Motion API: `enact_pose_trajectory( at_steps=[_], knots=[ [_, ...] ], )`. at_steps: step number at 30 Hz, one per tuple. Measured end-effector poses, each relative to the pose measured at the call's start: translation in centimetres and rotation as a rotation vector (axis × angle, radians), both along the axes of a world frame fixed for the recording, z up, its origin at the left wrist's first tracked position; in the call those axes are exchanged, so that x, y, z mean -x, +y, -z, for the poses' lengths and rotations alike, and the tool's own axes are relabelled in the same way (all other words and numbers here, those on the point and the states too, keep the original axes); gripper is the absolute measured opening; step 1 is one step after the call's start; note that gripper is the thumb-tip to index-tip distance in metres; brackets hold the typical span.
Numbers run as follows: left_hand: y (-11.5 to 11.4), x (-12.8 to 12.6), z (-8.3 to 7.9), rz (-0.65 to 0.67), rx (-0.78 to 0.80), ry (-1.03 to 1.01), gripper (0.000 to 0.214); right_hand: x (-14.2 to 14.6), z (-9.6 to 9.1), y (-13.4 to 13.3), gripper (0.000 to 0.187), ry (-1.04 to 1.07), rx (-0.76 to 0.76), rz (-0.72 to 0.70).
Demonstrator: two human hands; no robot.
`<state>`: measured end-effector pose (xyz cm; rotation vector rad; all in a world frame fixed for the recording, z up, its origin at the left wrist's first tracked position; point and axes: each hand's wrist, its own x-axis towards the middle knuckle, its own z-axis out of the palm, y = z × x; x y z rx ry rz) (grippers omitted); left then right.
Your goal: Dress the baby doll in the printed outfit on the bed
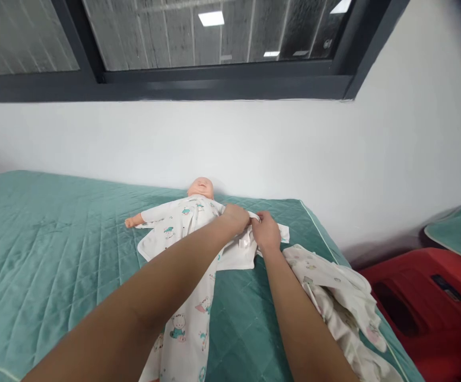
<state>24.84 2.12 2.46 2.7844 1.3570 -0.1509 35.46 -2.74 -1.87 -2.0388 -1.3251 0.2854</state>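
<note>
A baby doll [201,187] lies on its back on the green quilted cover, its head towards the wall. It wears white printed trousers [186,323] and a white printed baby shirt [174,233] that lies open at the right side. One doll arm sticks out to the left through a sleeve, with its hand showing. My left hand [237,217] and my right hand [267,231] are both closed on the shirt's other sleeve, close together at the doll's right side in view. Whether the doll's second arm is inside that sleeve is hidden by my hands.
Crumpled white printed baby clothes [333,292] lie beside my right forearm. The green quilted cover [55,239] spreads to the left. A red plastic chair [425,297] stands at the right, below a dark-framed window [222,85] and white wall.
</note>
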Motion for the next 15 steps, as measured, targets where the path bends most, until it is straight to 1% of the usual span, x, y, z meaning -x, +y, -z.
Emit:
enact_pose_trajectory(
  at_steps=[2, 8, 12, 15],
  knots=[
    [0.1, -0.1, 0.0, 0.031, 0.001, 0.022, 0.026, 0.0, 0.1, 0.2, 0.033, 0.002, 0.011, -0.002],
    [0.4, 0.8, -0.1, 0.086, -0.011, 0.052, 0.036, -0.1, 0.1, 0.4, 0.034, 0.015, 0.035, -0.018],
    [0.5, 0.9, -0.1, 0.099, -0.055, 0.061, 0.035, -0.2, 0.2, 0.2, 0.036, 0.030, 0.037, -0.038],
    [0.6, 1.2, -0.5, 0.111, -0.084, 0.075, 0.033, -0.2, 0.1, 0.0, 0.041, 0.037, 0.032, -0.056]
  ],
)
